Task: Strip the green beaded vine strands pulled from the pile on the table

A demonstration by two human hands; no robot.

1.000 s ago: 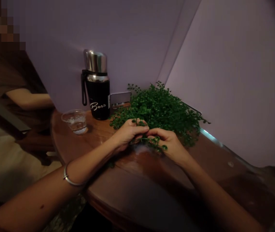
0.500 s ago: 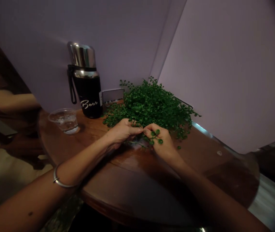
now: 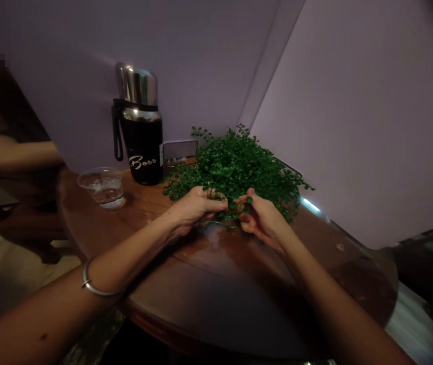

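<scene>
A bushy green plant (image 3: 239,157) with small round leaves spreads over the back of the table. At its front edge my left hand (image 3: 199,208) is closed, thumb against fingers, pinching a thin leafy stem that the hand mostly hides. My right hand (image 3: 260,215) is just to the right, apart from the left. Its thumb is raised away from the loosely curled fingers, and a few leaves show between them. Whether those leaves touch the fingers is hard to make out.
A steel-and-black thermos (image 3: 143,142) stands at the back left, beside a clear plastic cup (image 3: 104,190) of liquid. A dark-framed rectangular object (image 3: 180,152) leans against the wall behind the round wooden table (image 3: 220,284). Another person's arm (image 3: 19,154) is at far left.
My right hand has drawn away from my left, and its thumb has lifted from the fingers. The left hand keeps its pinch. The view has shifted slightly.
</scene>
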